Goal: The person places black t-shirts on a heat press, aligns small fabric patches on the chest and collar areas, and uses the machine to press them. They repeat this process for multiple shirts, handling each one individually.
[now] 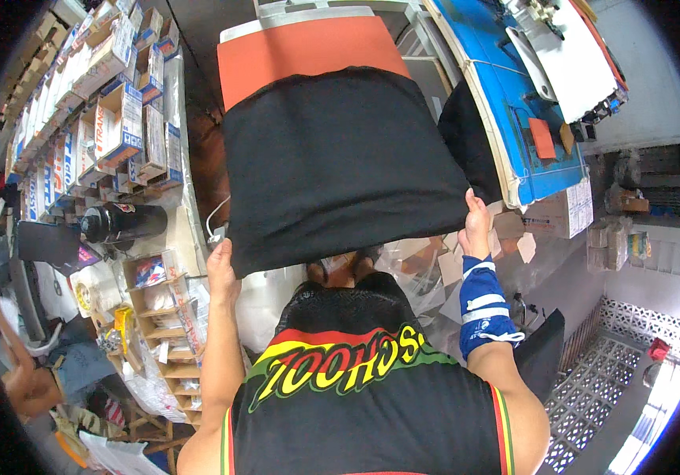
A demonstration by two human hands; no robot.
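A black cloth garment [340,150], probably a shirt, is spread over an orange-topped board [308,47], whose far end stays uncovered. My left hand [222,269] pinches the near left corner of the garment. At the near right edge, my right hand [476,223] grips the fabric between thumb and fingers. The near hem hangs between both hands, with soft creases across it. A blue and white sleeve or wrap [484,305] covers my right forearm.
To the left, a bench carries rows of open cardboard boxes [118,119] and a black cylindrical container [125,223]. Beyond on the right stands a blue-topped table [545,170] with an orange piece [541,138] on it. Paper scraps [450,267] lie below. Another person's arm [19,356] shows far left.
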